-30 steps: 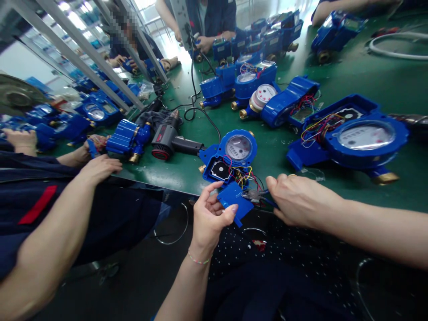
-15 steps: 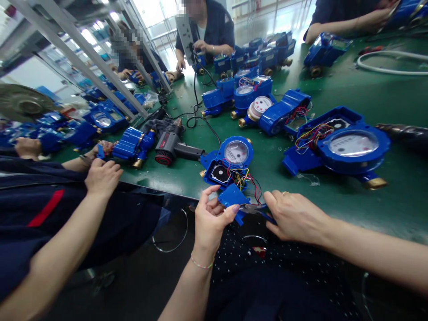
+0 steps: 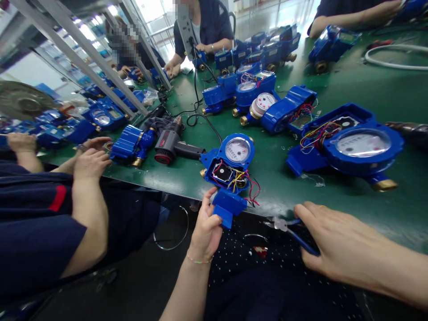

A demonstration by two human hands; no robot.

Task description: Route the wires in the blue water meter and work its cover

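An opened blue water meter [image 3: 230,162] with a round dial and loose coloured wires lies at the near edge of the green table [image 3: 267,187]. My left hand [image 3: 206,227] grips its small blue cover piece [image 3: 227,207], which hangs off the meter at the table edge. My right hand [image 3: 329,243] is closed on blue-handled pliers [image 3: 290,228], drawn away to the right of the wires, jaws pointing left.
A black heat gun [image 3: 170,141] lies left of the meter. A bigger opened meter [image 3: 351,142] sits at right, several more behind. Another person's arm and hands [image 3: 88,162] work at the left edge. Other people sit at the far side.
My right hand has pulled the pliers back from the wires, to the right and lower. My left hand turned the blue cover and now clasps it from below.
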